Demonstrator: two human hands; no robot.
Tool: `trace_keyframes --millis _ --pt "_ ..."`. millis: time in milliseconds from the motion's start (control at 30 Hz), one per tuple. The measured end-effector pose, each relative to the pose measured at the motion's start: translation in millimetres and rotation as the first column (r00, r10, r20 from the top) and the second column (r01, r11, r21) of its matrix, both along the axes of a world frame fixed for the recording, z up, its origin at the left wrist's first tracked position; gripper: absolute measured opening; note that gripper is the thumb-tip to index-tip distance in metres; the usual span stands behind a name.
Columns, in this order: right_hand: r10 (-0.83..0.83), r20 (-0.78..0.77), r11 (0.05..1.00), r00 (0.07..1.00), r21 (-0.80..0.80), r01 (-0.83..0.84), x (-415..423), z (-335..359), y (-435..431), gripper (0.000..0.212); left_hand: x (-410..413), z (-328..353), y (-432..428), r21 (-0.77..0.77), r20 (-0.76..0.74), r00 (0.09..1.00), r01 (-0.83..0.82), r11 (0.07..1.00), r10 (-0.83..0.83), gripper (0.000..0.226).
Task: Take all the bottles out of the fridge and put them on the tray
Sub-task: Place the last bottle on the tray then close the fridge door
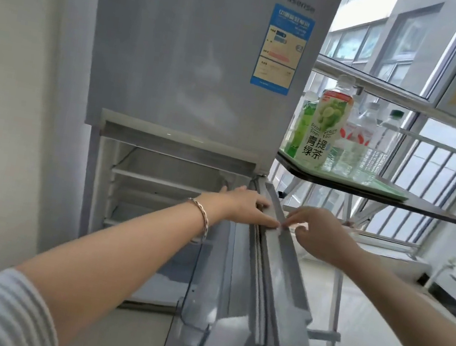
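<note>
The grey fridge stands ahead with its lower door swung open toward me. White shelves inside the lower compartment show no bottles. My left hand lies flat on the door's top edge, fingers spread. My right hand touches the same edge from the outer side, fingers loosely curled. A green tray on a side table to the right carries a green tea bottle, another green bottle and clear water bottles.
The dark side table on white folding legs stands by a barred window. A wire basket sits on the tray. A white wall is at the left, pale floor at the right.
</note>
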State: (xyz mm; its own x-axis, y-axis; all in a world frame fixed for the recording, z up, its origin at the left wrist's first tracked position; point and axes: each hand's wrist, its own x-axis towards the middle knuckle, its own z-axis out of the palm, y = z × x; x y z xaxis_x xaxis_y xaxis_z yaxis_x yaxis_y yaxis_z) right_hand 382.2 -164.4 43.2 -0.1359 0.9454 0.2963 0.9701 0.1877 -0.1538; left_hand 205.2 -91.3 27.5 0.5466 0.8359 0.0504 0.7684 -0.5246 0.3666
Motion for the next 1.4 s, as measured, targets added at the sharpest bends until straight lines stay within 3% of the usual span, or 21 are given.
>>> trace_keyframes --millis 233,367,467,633,833,1167,1400 --pt "0.202 -0.112 0.941 0.973 0.298 -0.161 -57 -47 26 0.025 -89 23 -23 -0.045 -0.033 0.996 -0.082 0.996 0.080 0.081" --pt "0.221 -0.063 0.911 0.973 0.371 -0.182 -99 -72 52 0.033 -134 31 -28 0.095 -0.025 0.988 -0.148 0.984 0.151 0.075" --pt "0.198 -0.030 0.907 0.980 0.384 -0.171 -130 -88 68 0.051 -160 23 -18 0.147 -0.054 0.979 -0.186 0.971 0.196 0.055" --pt "0.160 -0.002 0.928 0.987 0.341 -0.150 -166 -102 96 0.072 -185 -22 0 0.314 -0.108 0.933 -0.295 0.902 0.343 0.047" --pt "0.069 0.199 0.972 0.978 0.207 -0.110 -189 -100 133 0.099 -212 -62 51 0.559 -0.153 0.832 -0.372 0.741 0.533 0.070" --pt "-0.003 0.184 1.000 0.983 -0.017 0.006 -221 -92 185 0.129 -224 -94 113 0.562 -0.124 0.793 -0.439 0.701 0.597 0.088" --pt "-0.001 0.190 0.998 0.982 -0.062 0.013 -221 -92 188 0.134 -228 -91 117 0.525 -0.123 0.793 -0.459 0.717 0.597 0.106"
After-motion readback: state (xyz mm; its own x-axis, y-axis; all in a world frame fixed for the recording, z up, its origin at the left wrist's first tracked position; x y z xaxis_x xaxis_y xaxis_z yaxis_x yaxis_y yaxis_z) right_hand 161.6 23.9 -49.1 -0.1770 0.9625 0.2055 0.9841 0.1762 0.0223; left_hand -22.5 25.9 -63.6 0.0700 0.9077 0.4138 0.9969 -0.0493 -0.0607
